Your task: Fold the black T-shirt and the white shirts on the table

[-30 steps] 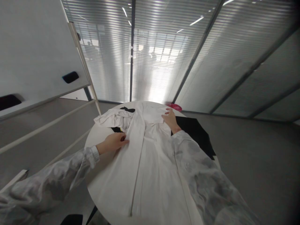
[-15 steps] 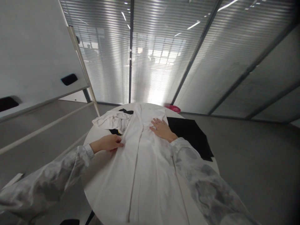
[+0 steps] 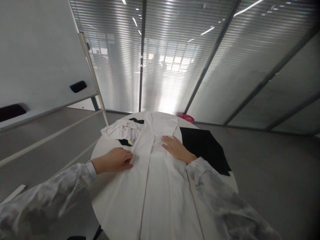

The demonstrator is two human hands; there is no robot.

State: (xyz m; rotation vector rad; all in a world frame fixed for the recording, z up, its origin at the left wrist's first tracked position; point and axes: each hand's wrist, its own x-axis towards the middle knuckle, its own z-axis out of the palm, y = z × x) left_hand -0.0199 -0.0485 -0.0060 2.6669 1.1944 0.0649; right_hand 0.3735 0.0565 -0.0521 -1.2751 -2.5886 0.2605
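Observation:
A long white garment (image 3: 160, 186) lies stretched out over the round white table (image 3: 100, 196), a lengthwise fold line running down it toward me. At its left edge my left hand (image 3: 116, 160) is closed, curled fingers and thumb gripping the cloth. My right hand (image 3: 176, 148) rests flat on the upper part of the same garment with its fingers stretched out. Left of the far end sits a bunched white cloth (image 3: 122, 130); whether it belongs to the garment I cannot tell.
A flat black sheet (image 3: 203, 146) lies on the table's right side. Some dark item (image 3: 125, 142) shows under the bunched cloth. Beyond the far edge is a pink basket (image 3: 187, 118). A whiteboard on a frame (image 3: 50, 50) stands left; a glass partition (image 3: 162, 73) with blinds is ahead.
My right hand has slid slightly toward me along the garment, still flat. My left hand has moved a little nearer at the edge. The view has shifted slightly.

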